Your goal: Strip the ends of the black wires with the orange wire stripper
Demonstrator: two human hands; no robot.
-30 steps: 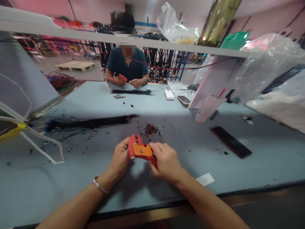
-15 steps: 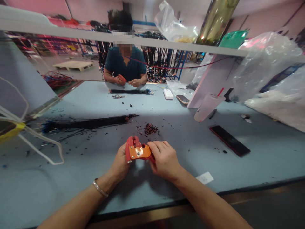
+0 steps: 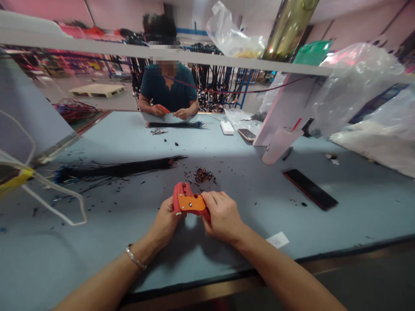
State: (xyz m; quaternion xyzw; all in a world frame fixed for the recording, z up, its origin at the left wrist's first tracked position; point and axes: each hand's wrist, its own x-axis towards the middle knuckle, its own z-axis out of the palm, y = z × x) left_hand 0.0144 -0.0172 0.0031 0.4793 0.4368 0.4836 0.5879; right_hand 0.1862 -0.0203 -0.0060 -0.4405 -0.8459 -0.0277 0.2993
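Note:
My right hand [image 3: 223, 216] is wrapped round the handles of a red and orange wire stripper [image 3: 192, 204], held above the near part of the table. The tool's red head points left and upward. My left hand [image 3: 167, 220], with a bracelet on the wrist, is closed at the left side of that head. Its fingertips are partly hidden behind the tool, and I cannot make out what they hold. Beyond the tool lies a small heap of cut insulation bits [image 3: 203, 175]. A long bundle of black wires [image 3: 126, 167] stretches to the left of the heap.
A dark phone [image 3: 309, 188] and a plastic cup with a red straw [image 3: 279, 147] are on the right. A white wire stand [image 3: 78, 207] stands at left. Across the table a co-worker [image 3: 168, 88] holds a red tool behind another wire bundle [image 3: 177, 125]. A shelf bar [image 3: 201, 56] crosses above.
The wire stripper has tipped slightly, its head a little higher. Both hands keep nearly the same place and grip. The whole view has shifted slightly.

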